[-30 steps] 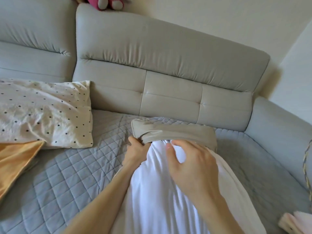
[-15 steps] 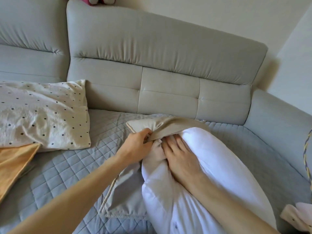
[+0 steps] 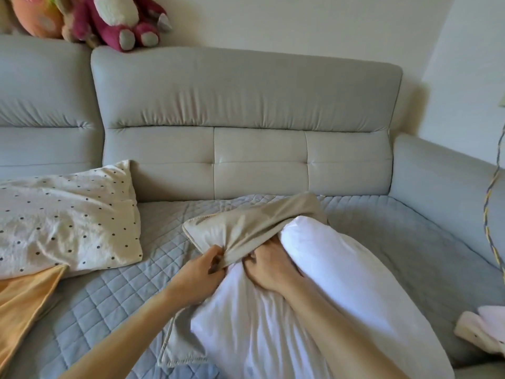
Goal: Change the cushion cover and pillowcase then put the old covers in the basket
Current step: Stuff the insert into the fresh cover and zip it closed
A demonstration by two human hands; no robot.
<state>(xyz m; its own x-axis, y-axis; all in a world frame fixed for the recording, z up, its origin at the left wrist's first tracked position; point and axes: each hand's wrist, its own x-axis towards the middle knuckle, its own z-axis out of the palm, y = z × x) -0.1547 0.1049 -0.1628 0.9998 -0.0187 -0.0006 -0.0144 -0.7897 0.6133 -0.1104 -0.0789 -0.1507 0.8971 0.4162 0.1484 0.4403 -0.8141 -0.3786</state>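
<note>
Both forearms come in from 6 o'clock. White inner pillow point(image 3: 341, 283) fills the near right of the quilted seat mat point(image 3: 114, 291), lying long from 6 toward 12. L hand point(image 3: 196, 272) pinches a bunched edge of the beige cover point(image 3: 246, 222), thumb & fingers curled round the fabric. R hand point(image 3: 269, 265), just beside it, lies on the pillow w/ fingers bent and tips tucked under the cover's mouth; can't tell if they grip anything. Cover sits over the pillow's far end only, w/ a loose flap trailing down the left side toward 7 o'clock. It has a piped edge and creases; most of the white shows bare & plump. Free mat at 9 o'clock btwn cover and orange cloth point(image 3: 24, 302), also at 2 o'clock up to the armrest point(image 3: 442, 181). Dotted pillow point(image 3: 65, 214) at 10 o'clock, well apart, touching the orange cloth. Pink-white item point(image 3: 483, 332) at 4 o'clock by the frame edge. Backrest point(image 3: 246, 105) at 12; plush toys point(image 3: 120, 20) on top at 11.
</note>
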